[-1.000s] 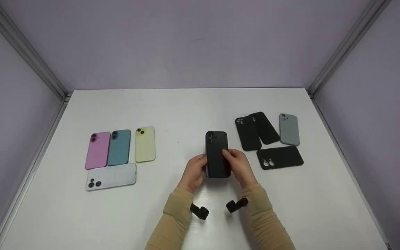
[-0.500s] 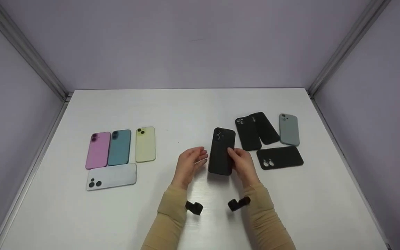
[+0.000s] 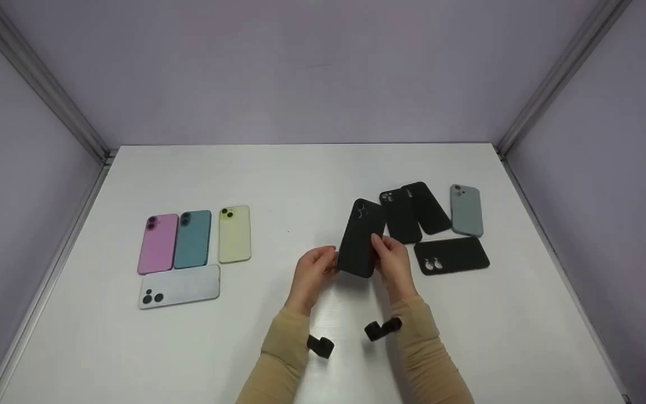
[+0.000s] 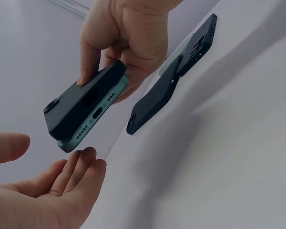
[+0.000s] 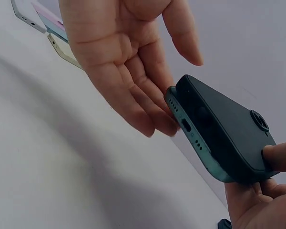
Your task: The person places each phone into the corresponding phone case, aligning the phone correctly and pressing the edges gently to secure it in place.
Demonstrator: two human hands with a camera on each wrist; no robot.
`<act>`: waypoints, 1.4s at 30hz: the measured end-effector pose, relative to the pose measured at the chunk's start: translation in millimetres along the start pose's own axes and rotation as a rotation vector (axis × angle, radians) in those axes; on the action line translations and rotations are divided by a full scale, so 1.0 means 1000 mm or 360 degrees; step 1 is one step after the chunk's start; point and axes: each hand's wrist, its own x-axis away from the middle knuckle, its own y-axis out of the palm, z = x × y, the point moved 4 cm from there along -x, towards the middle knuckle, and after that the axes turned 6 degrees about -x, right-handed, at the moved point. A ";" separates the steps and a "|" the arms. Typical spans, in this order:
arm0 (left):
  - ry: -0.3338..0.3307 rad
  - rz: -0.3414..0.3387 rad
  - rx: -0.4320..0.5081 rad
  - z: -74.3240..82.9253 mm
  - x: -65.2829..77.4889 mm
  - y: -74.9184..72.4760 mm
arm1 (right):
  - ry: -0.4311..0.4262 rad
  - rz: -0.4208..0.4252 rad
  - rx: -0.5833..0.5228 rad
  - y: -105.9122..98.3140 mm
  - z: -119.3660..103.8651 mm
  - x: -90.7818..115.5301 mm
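My right hand grips a teal phone and the black phone case over its back, thumb on the case and fingers underneath. Both are held tilted above the table. In both wrist views the phone's bottom edge, with port and speaker holes, stands out from the case. The black case covers the back around the camera. My left hand is beside the phone's lower left edge, palm up. Its fingers are loosely extended and the thumb is apart; whether the fingertips touch the phone, I cannot tell.
On the white table, pink, teal, yellow and white phones lie at left. Several black cases and a grey-green phone or case lie at right. Walls enclose the sides and back.
The phone and case have moved up and right and tilted clockwise in my right hand. My left hand let go of the edge, drew away leftward, then came back near it.
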 end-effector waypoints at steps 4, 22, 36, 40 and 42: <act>-0.0058 -0.0037 0.0080 -0.009 0.004 0.009 | -0.0034 0.0025 -0.0076 0.001 0.002 0.000; -0.0097 0.0192 0.0309 -0.026 0.008 0.031 | -0.0137 0.0054 -0.0185 0.014 0.011 0.006; -0.0086 0.0262 0.0219 -0.023 0.008 0.026 | -0.0136 -0.0004 -0.0213 0.014 0.013 0.006; -0.0079 0.0246 0.0228 -0.020 0.008 0.023 | -0.0099 -0.0053 -0.0255 0.013 0.010 0.005; -0.0089 0.0239 0.0234 -0.020 0.007 0.022 | -0.0083 -0.0077 -0.0287 0.012 0.007 0.003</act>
